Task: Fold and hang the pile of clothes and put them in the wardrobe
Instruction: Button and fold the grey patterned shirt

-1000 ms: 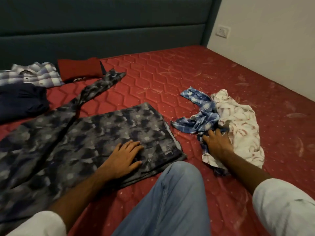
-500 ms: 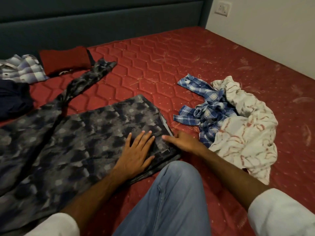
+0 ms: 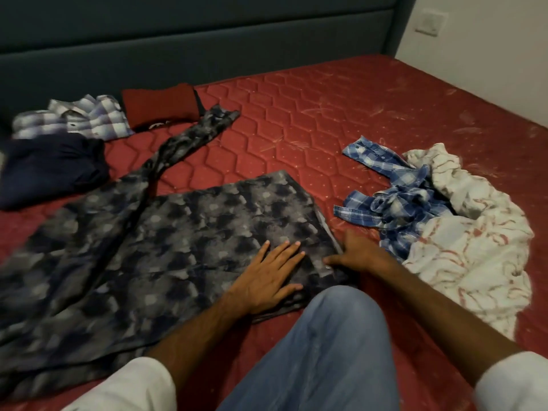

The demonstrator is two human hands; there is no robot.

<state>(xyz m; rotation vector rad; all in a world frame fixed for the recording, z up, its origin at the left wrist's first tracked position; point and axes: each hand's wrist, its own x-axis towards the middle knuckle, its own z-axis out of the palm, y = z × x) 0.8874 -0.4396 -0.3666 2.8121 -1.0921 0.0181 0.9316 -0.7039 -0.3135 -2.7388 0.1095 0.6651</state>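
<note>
A grey patterned shirt point(image 3: 166, 232) lies spread on the red mattress point(image 3: 326, 114), one sleeve stretched toward the headboard. My left hand point(image 3: 269, 277) rests flat on its near right corner, fingers straight. My right hand point(image 3: 355, 253) is at the shirt's right edge, thumb on the fabric; its fingers are hidden at the hem. To the right lie a crumpled blue checked shirt point(image 3: 397, 209) and a white cloth with red marks point(image 3: 468, 247).
Folded clothes sit at the back left: a pale checked shirt point(image 3: 74, 117), a dark red garment point(image 3: 160, 103) and a navy one point(image 3: 50, 167). A teal padded headboard point(image 3: 207, 40) runs behind. A white wall with a switch point(image 3: 430, 22) is at right. My jeans-clad knee point(image 3: 326, 351) is in front.
My right hand left the blue checked shirt and came left to the grey shirt's right edge. My left hand slid slightly right along the grey shirt.
</note>
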